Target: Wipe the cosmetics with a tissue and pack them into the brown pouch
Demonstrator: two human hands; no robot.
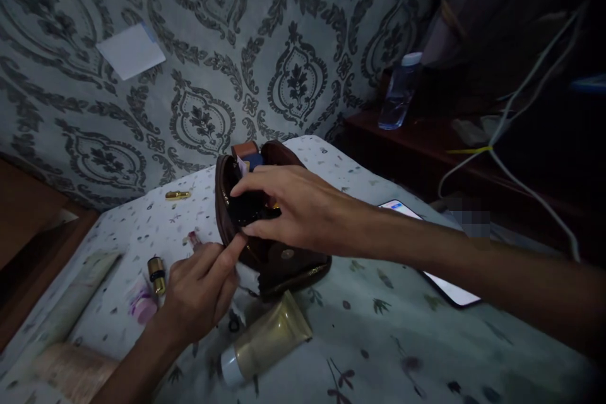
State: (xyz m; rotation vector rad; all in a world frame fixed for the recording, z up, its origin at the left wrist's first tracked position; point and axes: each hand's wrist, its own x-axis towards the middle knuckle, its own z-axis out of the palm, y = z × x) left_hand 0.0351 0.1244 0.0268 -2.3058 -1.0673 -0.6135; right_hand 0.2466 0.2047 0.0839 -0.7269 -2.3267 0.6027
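A dark brown zip bag (293,262) lies unzipped on the patterned sheet, with dark items, a blue item and a brown item inside. My right hand (288,202) reaches over its opening, thumb and fingers apart at the two sides of the dark contents. At the bag's near left edge is my left hand (203,287), its index finger stretched against the rim and the other fingers curled; whether it pinches the edge is hidden. Just below the bag lies a gold tube with a white cap (269,341). Left of my left hand are a small gold-and-black bottle (156,274) and a pink-capped tube (142,303).
Further left lie a long pale tube (83,293), a pinkish bottle (73,369) and a gold item (178,195). A lit phone (454,287) sits under my right forearm. A water bottle (400,91) and white cables (511,170) are at the right.
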